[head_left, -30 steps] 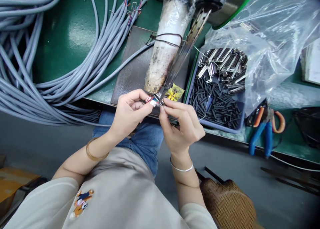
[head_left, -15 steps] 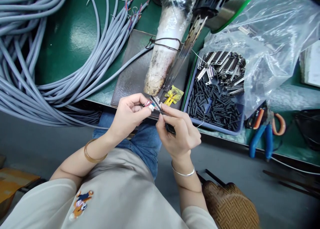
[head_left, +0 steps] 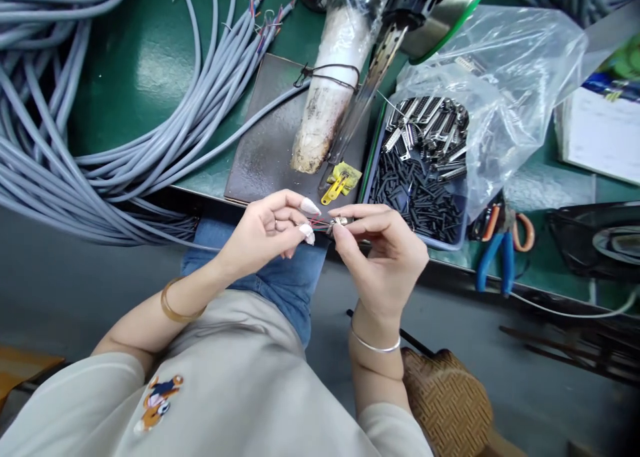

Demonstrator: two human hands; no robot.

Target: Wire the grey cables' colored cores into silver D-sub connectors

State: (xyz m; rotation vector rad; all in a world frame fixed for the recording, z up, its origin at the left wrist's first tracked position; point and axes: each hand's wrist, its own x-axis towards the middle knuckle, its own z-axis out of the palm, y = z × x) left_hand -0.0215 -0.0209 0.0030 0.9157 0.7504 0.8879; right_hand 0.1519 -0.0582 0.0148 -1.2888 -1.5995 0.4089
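Observation:
My right hand [head_left: 383, 250] pinches a small metal D-sub connector [head_left: 338, 222] between thumb and fingers, just over the table's front edge. Thin coloured wires [head_left: 320, 225] run leftward from the connector to my left hand [head_left: 273, 230]. Its curled fingers are loosely closed around the wires, with a small gap between thumb and index fingertip. White coverings sit on that thumb and index finger. Where the wires pass inside the hand is hidden. A yellow clip-like tool [head_left: 334, 188] on a yellow pad lies just beyond my hands on a dark board [head_left: 260, 144].
Above the board hangs a white, scorched tube [head_left: 320, 124] beside a slotted metal rod [head_left: 363, 104]. At right, a blue tray [head_left: 453, 244] holds connectors and black sleeves. Pliers [head_left: 495, 250] lie farther right. Bundled grey cables [head_left: 165, 144] fill the left side.
The connector has moved toward me, away from below the white tube, and is now turned in my right fingers. My left thumb and index finger have parted slightly. The view has shifted right.

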